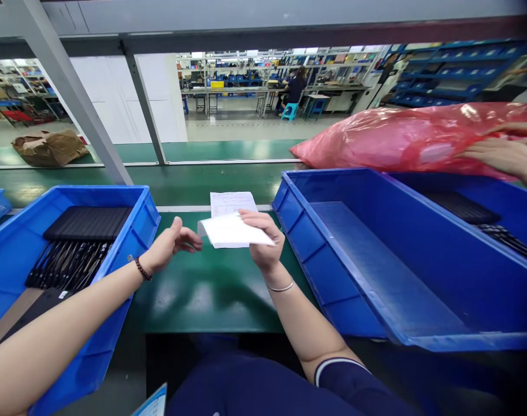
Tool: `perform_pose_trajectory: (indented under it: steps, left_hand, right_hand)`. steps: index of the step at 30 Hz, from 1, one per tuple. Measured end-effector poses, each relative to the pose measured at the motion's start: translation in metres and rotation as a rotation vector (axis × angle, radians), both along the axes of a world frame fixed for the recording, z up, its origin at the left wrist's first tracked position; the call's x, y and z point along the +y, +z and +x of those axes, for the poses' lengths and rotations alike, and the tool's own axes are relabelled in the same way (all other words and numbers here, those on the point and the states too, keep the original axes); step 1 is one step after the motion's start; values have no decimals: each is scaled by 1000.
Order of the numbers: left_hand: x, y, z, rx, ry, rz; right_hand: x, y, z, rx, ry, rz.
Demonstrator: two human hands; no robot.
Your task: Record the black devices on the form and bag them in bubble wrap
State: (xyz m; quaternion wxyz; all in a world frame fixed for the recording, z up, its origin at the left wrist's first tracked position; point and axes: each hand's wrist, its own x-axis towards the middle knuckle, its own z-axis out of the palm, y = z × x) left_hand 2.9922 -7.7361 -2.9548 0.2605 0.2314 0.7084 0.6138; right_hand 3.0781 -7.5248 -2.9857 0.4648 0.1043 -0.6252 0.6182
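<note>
My right hand point(266, 240) grips white paper point(233, 230) by its right edge, with the thumb below and the fingers on top. The paper is held above the green bench and its left edge bends down. Behind it shows a sheet with printed lines point(229, 201); whether the two are joined, I cannot tell. My left hand point(172, 245) is open and holds nothing, its fingers just left of the paper. Under my left forearm stands a blue bin point(153, 216) with black flat devices point(88, 223) and bundled black cables point(68, 264).
On the right are a blue bin with a bare floor point(376, 260) and another bin holding black devices point(460, 206). Another person's hands point(506, 153) touch a red plastic bag point(389, 136) behind them. A brown paper bag point(49, 148) lies back left, beyond slanted metal posts point(79, 98).
</note>
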Motion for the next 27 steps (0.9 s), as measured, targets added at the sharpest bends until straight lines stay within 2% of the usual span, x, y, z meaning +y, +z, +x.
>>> perform_pose_trajectory:
  steps: [2,4,6,9,15,18,22,27]
  left_hand:
    - [4,-3,8,-326,-149,123]
    - [8,-4,14,-446,-107,235]
    - [12,-5,13,-470,-20,268]
    - [12,-3,5,-482,80,289]
    - [11,1,8,-476,111,312]
    - [10,-2,8,-427,97,297]
    - [8,-4,5,-368,82,277]
    - [8,-4,6,-336,68,282]
  right_hand:
    - [-3,-12,6,-24,85,140]
    - [-6,-25,8,-70,178,292]
    - [-6,-35,4,-95,209,428]
    - [-6,-41,-7,-72,140,574]
    - [-16,-43,-8,21,15,768]
    - [-22,-49,-7,0,21,676]
    - [-31,-54,-8,-121,95,270]
    - [-43,-49,-12,-314,243,-134]
